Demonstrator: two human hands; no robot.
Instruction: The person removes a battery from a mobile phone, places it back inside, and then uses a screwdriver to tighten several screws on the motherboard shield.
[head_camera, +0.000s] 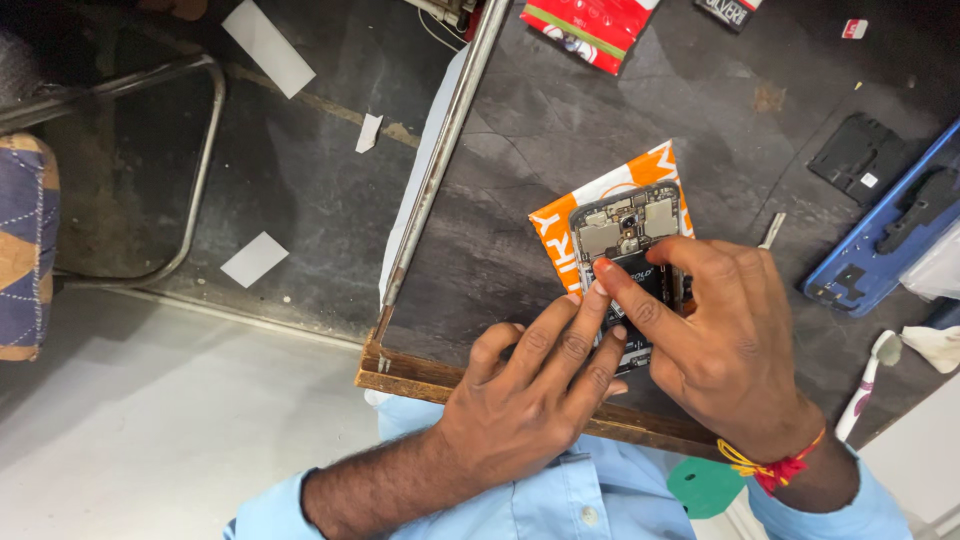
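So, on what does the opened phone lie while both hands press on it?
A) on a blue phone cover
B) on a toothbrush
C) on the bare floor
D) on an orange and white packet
D: the opened phone rests on the orange and white packet on the dark table.

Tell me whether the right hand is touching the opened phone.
Touching. The head view shows the right hand with its fingers pressed on the opened phone, no gap visible.
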